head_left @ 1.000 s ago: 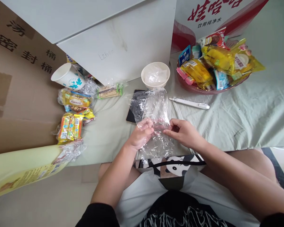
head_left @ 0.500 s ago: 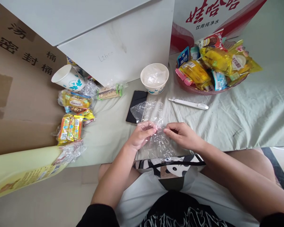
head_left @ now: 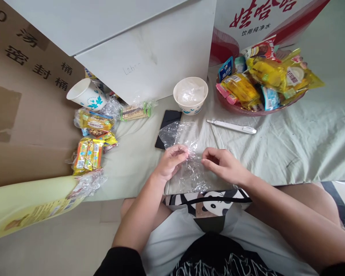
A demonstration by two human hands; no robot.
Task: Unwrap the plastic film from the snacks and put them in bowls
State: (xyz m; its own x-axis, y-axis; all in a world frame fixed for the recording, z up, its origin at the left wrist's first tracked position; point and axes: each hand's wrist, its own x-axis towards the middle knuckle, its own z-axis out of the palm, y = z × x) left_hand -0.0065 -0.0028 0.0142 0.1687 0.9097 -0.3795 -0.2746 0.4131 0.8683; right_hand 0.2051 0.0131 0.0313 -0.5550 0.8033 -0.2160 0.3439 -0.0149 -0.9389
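Observation:
A clear plastic bag (head_left: 193, 178), thin and crinkled, hangs between my hands over the table's front edge. My left hand (head_left: 172, 161) pinches it near the middle with thumb and forefinger. Its upper part spreads over a dark phone (head_left: 162, 132) lying on the cloth. My right hand (head_left: 224, 165) is just right of the bag, its fingers curled and the thumb close to the forefinger. Whether any film is between those fingertips is too fine to make out. A white utility knife (head_left: 232, 127) lies beyond my right hand.
A paper bowl (head_left: 191, 107) with clear plastic inside stands behind the phone. At right is a pink bowl (head_left: 247, 111) heaped with packaged snacks. A tipped paper cup (head_left: 87, 96) and several snack packs (head_left: 87, 155) lie at left, beside a cardboard box (head_left: 37, 115). White boxes stand behind.
My right hand has drawn slightly away to the right, widening the gap to my left hand. My left hand keeps its pinch on the bag. The whole view has shifted a little.

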